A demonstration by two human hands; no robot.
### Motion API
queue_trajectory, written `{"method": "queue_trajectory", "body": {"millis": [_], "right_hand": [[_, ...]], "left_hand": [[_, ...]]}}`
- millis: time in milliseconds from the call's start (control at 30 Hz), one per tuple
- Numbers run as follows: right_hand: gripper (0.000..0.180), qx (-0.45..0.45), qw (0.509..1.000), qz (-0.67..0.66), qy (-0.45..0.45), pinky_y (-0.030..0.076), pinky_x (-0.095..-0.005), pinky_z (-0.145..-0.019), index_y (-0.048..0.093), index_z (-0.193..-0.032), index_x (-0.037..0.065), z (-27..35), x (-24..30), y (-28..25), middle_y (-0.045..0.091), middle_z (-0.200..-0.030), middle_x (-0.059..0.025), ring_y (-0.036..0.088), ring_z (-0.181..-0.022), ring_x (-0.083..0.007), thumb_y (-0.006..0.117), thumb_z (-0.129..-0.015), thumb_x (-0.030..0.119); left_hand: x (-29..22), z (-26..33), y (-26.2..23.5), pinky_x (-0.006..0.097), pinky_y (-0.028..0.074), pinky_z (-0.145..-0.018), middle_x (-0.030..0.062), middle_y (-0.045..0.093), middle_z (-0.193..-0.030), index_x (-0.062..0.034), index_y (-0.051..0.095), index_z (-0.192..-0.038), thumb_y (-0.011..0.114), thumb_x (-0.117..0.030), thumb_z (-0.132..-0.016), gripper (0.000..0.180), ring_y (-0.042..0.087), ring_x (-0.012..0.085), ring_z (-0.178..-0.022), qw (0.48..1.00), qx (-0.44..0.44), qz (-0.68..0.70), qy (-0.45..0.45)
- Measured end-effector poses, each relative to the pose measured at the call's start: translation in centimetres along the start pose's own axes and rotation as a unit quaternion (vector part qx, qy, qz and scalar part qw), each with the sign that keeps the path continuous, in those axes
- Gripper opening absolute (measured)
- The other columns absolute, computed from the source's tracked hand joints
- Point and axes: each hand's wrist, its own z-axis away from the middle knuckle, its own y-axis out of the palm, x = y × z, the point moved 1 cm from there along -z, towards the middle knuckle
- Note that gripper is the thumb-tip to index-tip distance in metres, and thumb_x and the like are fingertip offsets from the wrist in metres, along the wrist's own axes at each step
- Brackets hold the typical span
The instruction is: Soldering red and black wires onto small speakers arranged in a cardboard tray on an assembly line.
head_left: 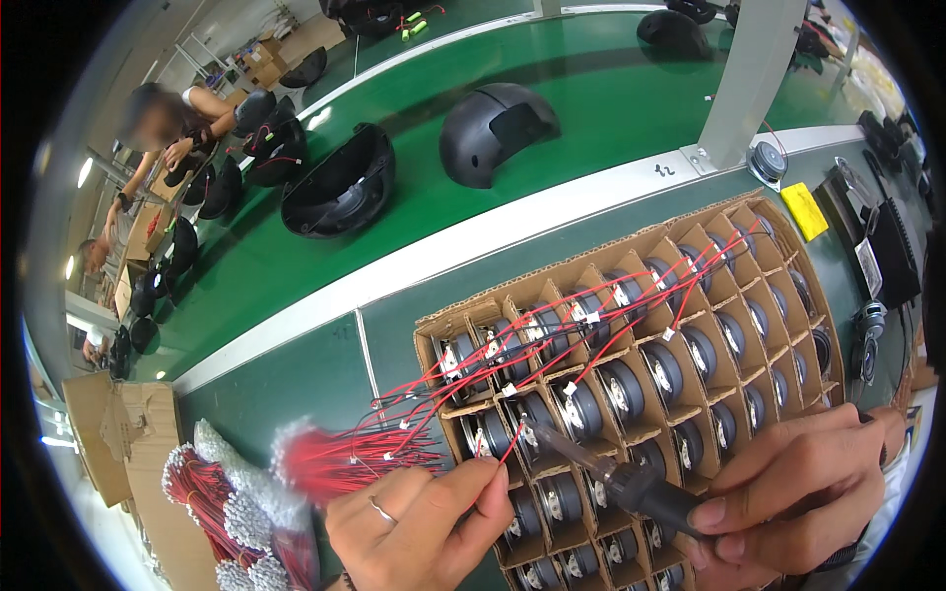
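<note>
My right hand [803, 492] is wrapped round the dark handle of a soldering iron [645, 491]. Its tip points left, close to a terminal of a small round speaker [537, 419]. Between thumb and forefinger, my left hand [424, 522] pinches a thin red wire [511, 448], whose upper end reaches that same speaker near the iron tip. I cannot tell whether the tip touches the wire. Speakers stand on edge in the cells of a divided cardboard box [581, 258]. Red and black wires with white connectors [591, 317] trail across the back rows.
Red wire bundles [197, 483] lie at the left beside folded cardboard [94, 433]. Black domed shells [340, 182] rest on the green conveyor belt [414, 197] beyond a metal post [751, 84]. A yellow sponge [805, 212] sits back right. A person [163, 123] works far left.
</note>
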Motion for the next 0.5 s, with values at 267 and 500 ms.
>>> {"method": "queue_trajectory", "body": {"millis": [267, 500], "right_hand": [[0.03, 0.001, 1.0, 0.0, -0.003, 0.06, -0.0242, -0.049, 0.058, -0.071, 0.002, 0.17, -0.02, -0.05, 0.067, -0.083, -0.0166, 0.07, -0.063, -0.0192, 0.085, -0.065, -0.009], [0.028, 0.023, 0.999, -0.021, 0.02, 0.061, -0.0266, -0.052, 0.059, -0.072, 0.001, 0.02, 0.25, -0.53, 0.067, -0.085, -0.0179, 0.071, -0.065, -0.0216, 0.084, -0.064, -0.01]], "left_hand": [[-0.05, 0.02, 0.0, 0.03, 0.05, -0.054, 0.0084, 0.07, -0.075, -0.0038, 0.077, -0.093, 0.085, 0.001, -0.08, 0.017, 0.064, 0.0196, -0.058, 1.0, 0.003, 0.0, 0.002], [-0.04, 0.05, -0.04, 0.03, 0.051, -0.055, 0.0089, 0.07, -0.076, -0.0037, 0.076, -0.094, 0.084, 0.002, -0.079, 0.017, 0.065, 0.02, -0.059, 1.0, 0.005, 0.002, -0.002]]}}
